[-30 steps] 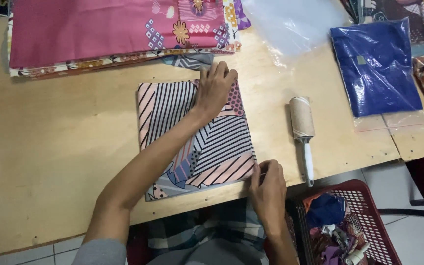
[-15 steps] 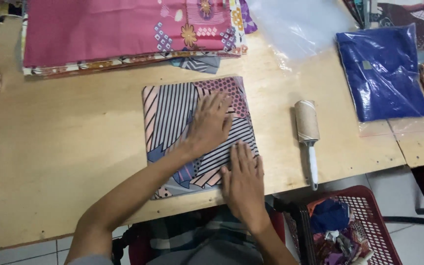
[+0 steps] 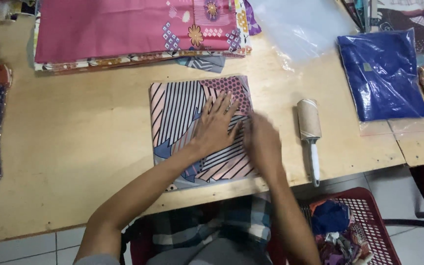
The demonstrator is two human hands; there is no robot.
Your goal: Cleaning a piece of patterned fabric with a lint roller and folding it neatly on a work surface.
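Your left hand (image 3: 215,123) lies flat, fingers spread, on the folded striped cloth (image 3: 182,110) at table centre. Your right hand (image 3: 262,140) is blurred, also flat on the cloth at its 4 o'clock edge, just beside the left; neither hand grips anything. The cloth sits on the wooden table (image 3: 74,147), near the front edge. Lint roller (image 3: 310,128) lies at 3 o'clock of the cloth, handle toward you, not touching it. Pink fabric stack (image 3: 133,29) at 12 o'clock. Blue bagged garment (image 3: 381,73) at 2 o'clock, clear plastic bag (image 3: 303,29) at 1. Red basket (image 3: 369,216) of scraps at 5 o'clock, below table.
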